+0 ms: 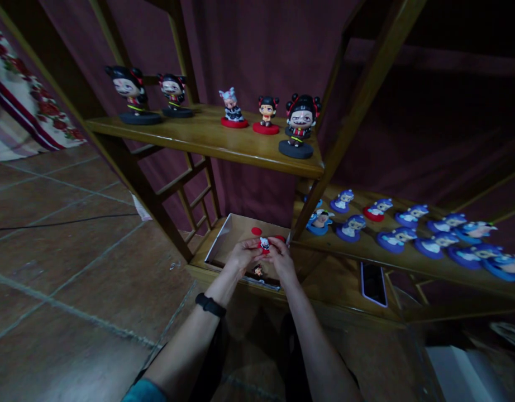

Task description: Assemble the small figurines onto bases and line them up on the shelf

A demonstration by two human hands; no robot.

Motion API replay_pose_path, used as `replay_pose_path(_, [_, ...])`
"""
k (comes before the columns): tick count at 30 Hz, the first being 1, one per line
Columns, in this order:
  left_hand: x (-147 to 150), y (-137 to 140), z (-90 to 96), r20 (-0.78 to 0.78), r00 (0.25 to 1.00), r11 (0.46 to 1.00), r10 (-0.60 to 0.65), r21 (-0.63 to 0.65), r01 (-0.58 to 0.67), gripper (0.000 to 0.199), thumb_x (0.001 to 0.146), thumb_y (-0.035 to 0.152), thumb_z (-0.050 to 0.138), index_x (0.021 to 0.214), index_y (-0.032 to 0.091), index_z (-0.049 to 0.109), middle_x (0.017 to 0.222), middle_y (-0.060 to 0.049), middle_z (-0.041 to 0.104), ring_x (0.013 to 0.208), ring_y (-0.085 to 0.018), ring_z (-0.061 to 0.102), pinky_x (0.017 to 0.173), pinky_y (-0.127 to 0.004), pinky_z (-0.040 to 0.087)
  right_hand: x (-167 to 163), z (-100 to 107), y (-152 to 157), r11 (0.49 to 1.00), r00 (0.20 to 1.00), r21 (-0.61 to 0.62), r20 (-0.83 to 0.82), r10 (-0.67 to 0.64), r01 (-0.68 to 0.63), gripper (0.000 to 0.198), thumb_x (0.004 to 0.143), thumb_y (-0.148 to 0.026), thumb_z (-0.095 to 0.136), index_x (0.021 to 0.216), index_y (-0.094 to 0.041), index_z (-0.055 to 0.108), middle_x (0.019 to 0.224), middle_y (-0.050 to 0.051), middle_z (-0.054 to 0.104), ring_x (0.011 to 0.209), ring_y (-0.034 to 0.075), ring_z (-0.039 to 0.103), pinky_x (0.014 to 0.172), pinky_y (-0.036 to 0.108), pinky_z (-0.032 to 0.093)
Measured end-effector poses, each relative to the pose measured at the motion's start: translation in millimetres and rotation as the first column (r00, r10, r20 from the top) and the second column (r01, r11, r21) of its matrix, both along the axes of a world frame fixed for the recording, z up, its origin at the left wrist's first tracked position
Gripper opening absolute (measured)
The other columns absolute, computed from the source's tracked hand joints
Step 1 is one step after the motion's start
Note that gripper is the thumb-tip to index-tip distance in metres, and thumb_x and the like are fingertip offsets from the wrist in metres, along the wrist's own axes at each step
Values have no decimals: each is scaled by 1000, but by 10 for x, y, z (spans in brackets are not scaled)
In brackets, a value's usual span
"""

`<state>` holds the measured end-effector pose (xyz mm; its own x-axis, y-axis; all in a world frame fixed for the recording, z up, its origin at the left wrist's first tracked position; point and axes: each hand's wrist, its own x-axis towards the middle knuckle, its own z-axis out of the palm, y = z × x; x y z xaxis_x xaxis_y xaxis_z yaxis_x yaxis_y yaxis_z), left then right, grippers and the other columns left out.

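Both hands meet over an open cardboard box (219, 241) on the low shelf. Between their fingers is a small white-and-dark figurine (265, 244) on a red round base. My left hand (243, 255), with a black band at the wrist, grips it from the left side. From the right, my right hand (280, 259) pinches the same figurine; its fingertips hide part of the base. Inside the box lie a loose red disc (256, 230) and a small dark-haired figurine (258, 270). Another red piece shows partly behind my right hand.
Above the box, a wooden shelf (199, 137) carries several figurines, including a black-haired one (300, 125) at its right end. Rows of blue-purple figurines (395, 239) stand on the right shelf. A phone-like dark object (373, 285) lies below them. Wooden posts frame the box.
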<state>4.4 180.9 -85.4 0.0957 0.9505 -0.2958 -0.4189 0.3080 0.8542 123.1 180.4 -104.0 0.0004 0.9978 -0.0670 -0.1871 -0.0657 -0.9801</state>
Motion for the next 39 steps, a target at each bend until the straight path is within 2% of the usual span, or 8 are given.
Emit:
replay_pose_path(6, [22,5,4,-16,996,996,87,-20,-87,23,61,-1,65,83,9,63,71,-6,66,60,-12,62,62,-27,53,63,-102,61,978,952,207,292,-92,31,21,70,-26,54,91,-24,61,92,1,67,86,17,60,78,30,47])
replay_pose_path(14, [-52,15,-25,7,998,991,68,-114,-66,20,65,-1,62,83,6,62,71,-10,66,64,-17,65,64,-31,55,87,-139,99,973,902,231,420,-98,-2,19,71,-25,53,85,-23,65,88,2,67,83,18,59,80,32,43])
replay_pose_path(22, [-119,14,-32,67,998,990,13,-140,-4,19,66,-2,61,84,5,63,73,-11,67,64,-18,65,62,-30,57,119,-133,79,978,943,206,320,-87,20,15,67,-25,58,79,-25,67,85,2,65,85,20,54,85,33,38])
replay_pose_path(32, [-173,-4,-37,55,998,983,-6,-185,16,20,70,-5,55,86,5,62,72,-12,68,65,-18,66,67,-33,56,85,-144,30,970,931,241,359,-66,-24,16,67,-21,56,79,-25,66,86,1,62,87,18,53,86,31,38])
replay_pose_path(35, [-185,5,-44,92,996,980,0,-199,19,19,70,-2,57,87,5,61,75,-13,68,67,-18,66,67,-32,56,65,-181,42,974,956,225,286,-57,-10,15,67,-22,57,79,-23,65,86,0,63,85,17,55,85,31,40])
replay_pose_path(39, [-183,23,-56,117,992,980,45,-199,-21,16,71,0,58,86,6,62,75,-13,68,68,-18,66,67,-31,56,43,-180,51,988,993,154,112,-34,16,23,66,-22,57,89,-23,63,93,0,65,85,16,58,84,31,42])
